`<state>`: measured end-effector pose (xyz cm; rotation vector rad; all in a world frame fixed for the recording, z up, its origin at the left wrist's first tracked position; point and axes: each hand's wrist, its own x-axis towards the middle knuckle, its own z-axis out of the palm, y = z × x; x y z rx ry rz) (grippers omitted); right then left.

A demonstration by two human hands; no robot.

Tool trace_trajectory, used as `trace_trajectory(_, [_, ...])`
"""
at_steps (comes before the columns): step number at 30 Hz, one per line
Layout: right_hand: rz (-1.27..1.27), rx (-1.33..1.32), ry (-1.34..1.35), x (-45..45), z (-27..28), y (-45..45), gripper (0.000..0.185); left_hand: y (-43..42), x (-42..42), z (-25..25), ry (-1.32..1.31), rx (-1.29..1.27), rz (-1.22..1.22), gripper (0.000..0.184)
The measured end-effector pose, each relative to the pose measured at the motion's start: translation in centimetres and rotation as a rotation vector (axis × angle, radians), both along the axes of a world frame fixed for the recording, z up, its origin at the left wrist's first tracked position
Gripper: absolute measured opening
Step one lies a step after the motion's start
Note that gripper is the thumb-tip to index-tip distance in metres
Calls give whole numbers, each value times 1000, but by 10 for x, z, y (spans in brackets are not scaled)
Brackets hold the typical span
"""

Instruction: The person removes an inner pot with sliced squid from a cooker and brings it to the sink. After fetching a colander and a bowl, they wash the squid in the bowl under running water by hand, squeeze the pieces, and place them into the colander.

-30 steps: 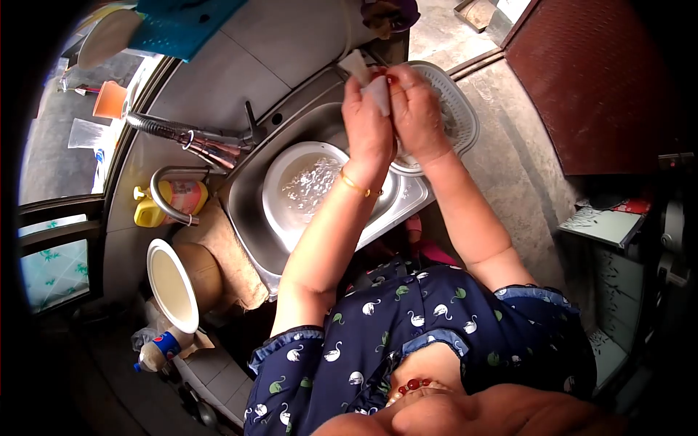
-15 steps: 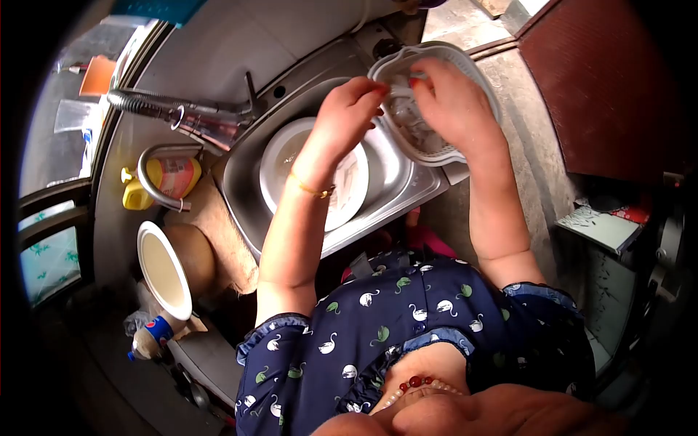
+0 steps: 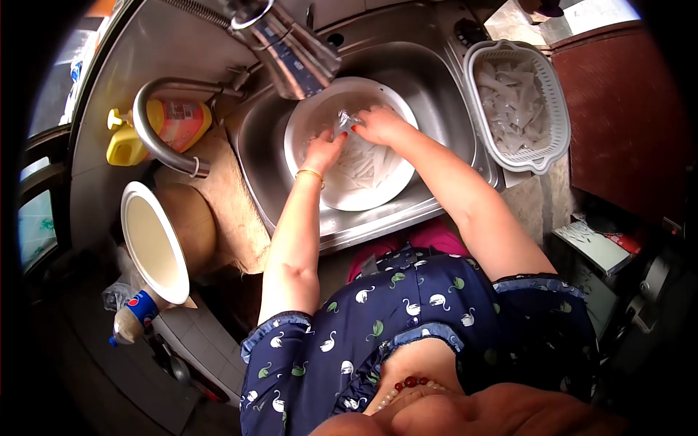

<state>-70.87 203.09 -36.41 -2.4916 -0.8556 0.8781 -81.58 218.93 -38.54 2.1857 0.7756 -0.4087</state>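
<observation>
White basin (image 3: 309, 109) of water, left hand (image 3: 324, 150) dipped inside, grip impossible to tell, pale strips (image 3: 363, 171) underwater just beside that hand, right hand (image 3: 382, 125) just beyond them, grip likewise unclear, basket (image 3: 560, 138) of similar strips well apart.

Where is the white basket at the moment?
In the head view, the white basket, with pale strips in it, is at the upper right, by the right end of the sink and left of the reddish-brown panel.
</observation>
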Motion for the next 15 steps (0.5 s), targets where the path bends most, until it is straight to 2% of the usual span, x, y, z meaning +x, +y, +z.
trace_trajectory(2, [60, -101, 60, -6, -2, -3, 46, -11, -8, 3, 129, -117, 43, 61])
trace_trajectory(4, [40, -108, 134, -16, -2, -4, 46, -15, -18, -11, 127, -350, 156, 60])
trace_trajectory(5, [28, -111, 171, -20, -4, -5, 46, -24, -18, 8, 127, -466, 211, 60])
trace_trajectory(6, [16, -47, 124, -26, -17, -7, 43, -35, -19, 29, 174, -468, 274, 59])
trace_trajectory(9, [-156, 30, 163, -39, -40, -6, 47, -39, -26, -14, 168, -826, 473, 58])
trace_trajectory(10, [-196, 30, 220, -39, -37, -5, 48, -41, -23, -8, 186, -928, 466, 54])
trace_trajectory(13, [-312, 37, 363, -36, -31, -2, 51, -55, -17, -3, 176, -1024, 597, 49])
trace_trajectory(15, [-386, 51, 423, -36, -28, -1, 51, -59, -15, -24, 153, -1182, 683, 39])
